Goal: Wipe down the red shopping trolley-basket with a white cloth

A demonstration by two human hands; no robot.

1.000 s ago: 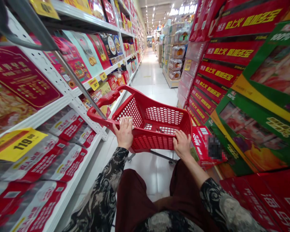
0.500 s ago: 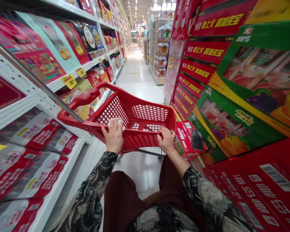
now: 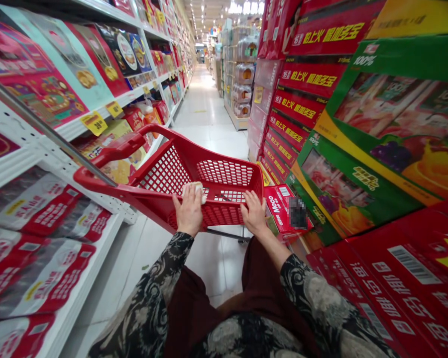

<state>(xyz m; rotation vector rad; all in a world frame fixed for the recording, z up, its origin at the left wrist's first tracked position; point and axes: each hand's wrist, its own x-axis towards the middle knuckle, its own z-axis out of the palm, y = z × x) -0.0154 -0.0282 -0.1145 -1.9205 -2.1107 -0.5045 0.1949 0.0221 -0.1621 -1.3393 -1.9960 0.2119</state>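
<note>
A red plastic shopping cart stands sideways in front of me, with its handle end to the left. My left hand presses a whitish cloth onto the cart's near top rim, around the middle of that side. Most of the cloth is hidden under the fingers. Farther right, near the cart's front corner, my right hand grips the same rim with its fingers curled over the edge. Nothing but a thin dark strap or bar shows in the perforated basket.
White shelves with gift boxes and bagged goods line the left. Stacked red drink cartons and green juice boxes crowd the right. A red Meco carton sits just beyond the cart's front end. A tiled aisle runs ahead.
My left hand has slid the cloth rightward along the rim, closer to my right hand. The right hand still holds near the corner. The whole view has shifted slightly.
</note>
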